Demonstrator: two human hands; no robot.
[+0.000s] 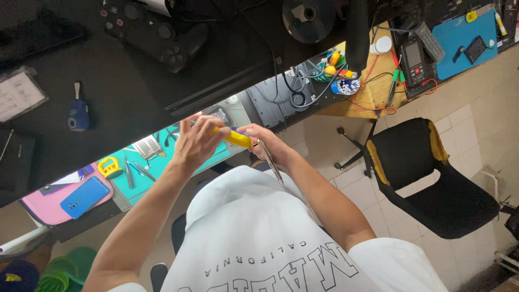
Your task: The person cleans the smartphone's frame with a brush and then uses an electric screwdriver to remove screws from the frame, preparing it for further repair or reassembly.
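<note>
White tee [259, 238] nearest cam — both hands over the teal mat [157, 173].
L hand [195, 141] closed round yellow-handled tool [233, 138]; R hand [265, 141] grips thin flat phone-like panel [269, 161] edge-on — prying seemingly mid-way, panel not visibly apart yet.

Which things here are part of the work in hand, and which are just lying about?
In hand: yellow-handled tool, gripped by the left hand; thin flat silvery panel, held edge-on by the right hand.
Lying about: blue slab-shaped phone on the pink mat; black plastic game controller; black padded office chair.
</note>
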